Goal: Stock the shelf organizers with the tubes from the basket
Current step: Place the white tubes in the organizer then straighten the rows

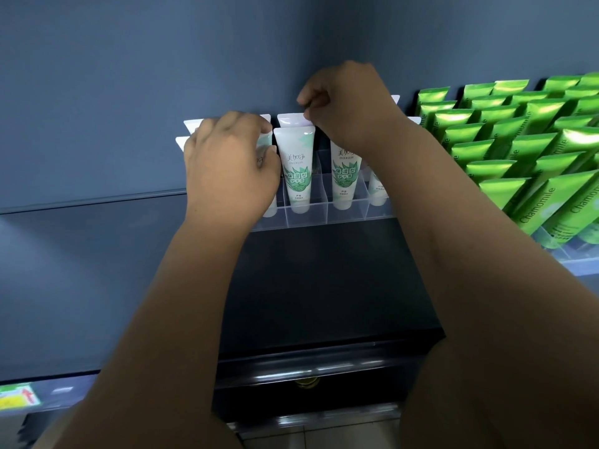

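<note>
Two bare forearms [181, 319] rise from the lower edge toward a shelf [90, 202] set against a blue wall [162, 59].

Left grip [230, 163]: fingers curled round a white tube [269, 204]. The grip hides most of this tube. Its cap end shows below the grip, standing in the end compartment of the clear organizer [345, 211].

Right grip [343, 105]: thumb and forefinger pinch the flat crimped top of a rear tube [289, 119], which stands in the row behind.

Between the two grips, just beside the left grip, a front tube [296, 170] stands upright, cap down, in its own compartment. A second front tube [343, 178] stands directly below the right grip. More crimped tube tops [189, 124] show on the outer side of the left grip.

On the outer side of the right grip, well apart from it, green tubes [505, 150] marked Chamomile lean in tiered rows.

Below both grips lies a dark cabinet top [324, 286]. A yellow-green label [17, 396] sits on a lower shelf edge, outside the left forearm.
</note>
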The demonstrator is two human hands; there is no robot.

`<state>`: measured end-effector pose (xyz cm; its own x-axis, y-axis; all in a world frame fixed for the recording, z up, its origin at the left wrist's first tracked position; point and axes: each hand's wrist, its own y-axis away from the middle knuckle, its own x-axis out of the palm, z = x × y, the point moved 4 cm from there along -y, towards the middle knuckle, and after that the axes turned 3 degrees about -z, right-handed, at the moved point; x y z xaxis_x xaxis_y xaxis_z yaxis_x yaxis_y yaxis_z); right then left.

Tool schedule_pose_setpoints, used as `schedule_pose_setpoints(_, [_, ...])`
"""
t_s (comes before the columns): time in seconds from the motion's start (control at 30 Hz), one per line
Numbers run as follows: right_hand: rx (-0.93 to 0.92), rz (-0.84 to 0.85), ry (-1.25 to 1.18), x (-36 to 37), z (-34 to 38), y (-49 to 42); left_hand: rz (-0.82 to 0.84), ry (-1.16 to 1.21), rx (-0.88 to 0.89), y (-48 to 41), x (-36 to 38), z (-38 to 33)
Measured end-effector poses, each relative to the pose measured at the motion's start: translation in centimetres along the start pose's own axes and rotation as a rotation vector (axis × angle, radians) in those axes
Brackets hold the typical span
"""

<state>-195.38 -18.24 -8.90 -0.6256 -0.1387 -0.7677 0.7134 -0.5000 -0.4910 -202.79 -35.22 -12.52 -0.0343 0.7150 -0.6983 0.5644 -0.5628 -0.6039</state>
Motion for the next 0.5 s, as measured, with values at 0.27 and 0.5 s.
schedule_pose_setpoints(0.27, [0.011,-0.147,0.109,-4.3,-1.1,-0.7,-0.035,-0.199,0.148,-0.3,-0.4,-1.1])
schedule_pose_setpoints(0.5, [0.257,-0.137,0.135,-4.1,-4.6,-1.2,0.003,-0.074,0.168,-0.8,0.1,-3.4])
